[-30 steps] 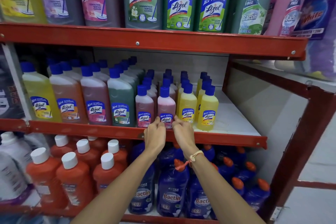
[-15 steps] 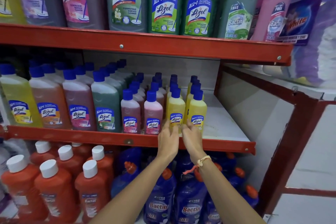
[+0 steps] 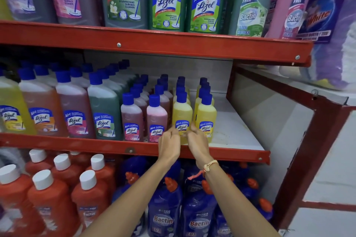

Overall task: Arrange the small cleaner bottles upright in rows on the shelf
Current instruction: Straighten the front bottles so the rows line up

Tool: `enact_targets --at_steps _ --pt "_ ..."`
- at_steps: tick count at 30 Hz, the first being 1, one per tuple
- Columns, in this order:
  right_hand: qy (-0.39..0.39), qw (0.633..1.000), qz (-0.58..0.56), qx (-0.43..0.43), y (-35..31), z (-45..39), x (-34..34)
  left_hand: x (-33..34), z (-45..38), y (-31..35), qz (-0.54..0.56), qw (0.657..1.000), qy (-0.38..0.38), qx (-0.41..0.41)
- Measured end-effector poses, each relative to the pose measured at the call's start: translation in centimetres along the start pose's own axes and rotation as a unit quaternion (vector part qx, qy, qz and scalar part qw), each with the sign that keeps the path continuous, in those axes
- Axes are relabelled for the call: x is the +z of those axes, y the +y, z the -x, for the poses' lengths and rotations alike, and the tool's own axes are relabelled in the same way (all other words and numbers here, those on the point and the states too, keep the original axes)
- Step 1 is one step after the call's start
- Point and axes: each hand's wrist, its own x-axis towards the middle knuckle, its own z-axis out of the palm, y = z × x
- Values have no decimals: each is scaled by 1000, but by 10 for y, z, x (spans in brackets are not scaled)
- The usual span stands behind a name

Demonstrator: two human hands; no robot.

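Small blue-capped cleaner bottles stand upright in rows on the middle shelf (image 3: 238, 140): two rows of pink ones (image 3: 157, 115) and two rows of yellow ones. My left hand (image 3: 169, 145) and my right hand (image 3: 198, 141) press, fingers curled, against the two sides of the base of the front yellow bottle (image 3: 182, 113) in the left yellow row. That bottle stands upright at the shelf's front edge. The neighbouring front yellow bottle (image 3: 206, 115) touches the back of my right hand. Both hands hide the held bottle's bottom edge.
Larger blue-capped bottles (image 3: 104, 113) fill the left of the same shelf. A bare white stretch lies right of the yellow rows, up to the red upright (image 3: 230, 82). Big bottles (image 3: 166, 4) stand above, red (image 3: 48, 196) and blue ones (image 3: 165, 215) below.
Both hands moved right from the front pink bottle to the front yellow bottle of the left yellow row and now hold its base. The view has come closer to the shelf.
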Motion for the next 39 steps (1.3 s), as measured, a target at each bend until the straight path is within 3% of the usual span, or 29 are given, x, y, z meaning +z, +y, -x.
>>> enact_targets --at_steps 10,19,24,28,32,39 --pt "25 999 -36 -15 7 19 2 -21 22 -3 47 999 -22 -14" --pt "8 999 16 -34 14 18 0 -21 27 1 18 999 -24 -14" --pt "119 992 -29 -12 22 15 -18 -6 50 -4 20 996 61 56" --pt "202 976 -81 -16 24 3 -39 23 48 13 47 996 -46 51" --pt "169 984 -48 -31 23 -21 -56 52 36 30 34 996 -77 13" --pt "67 997 -23 -10 25 -34 -65 65 22 30 38 997 -57 -17"
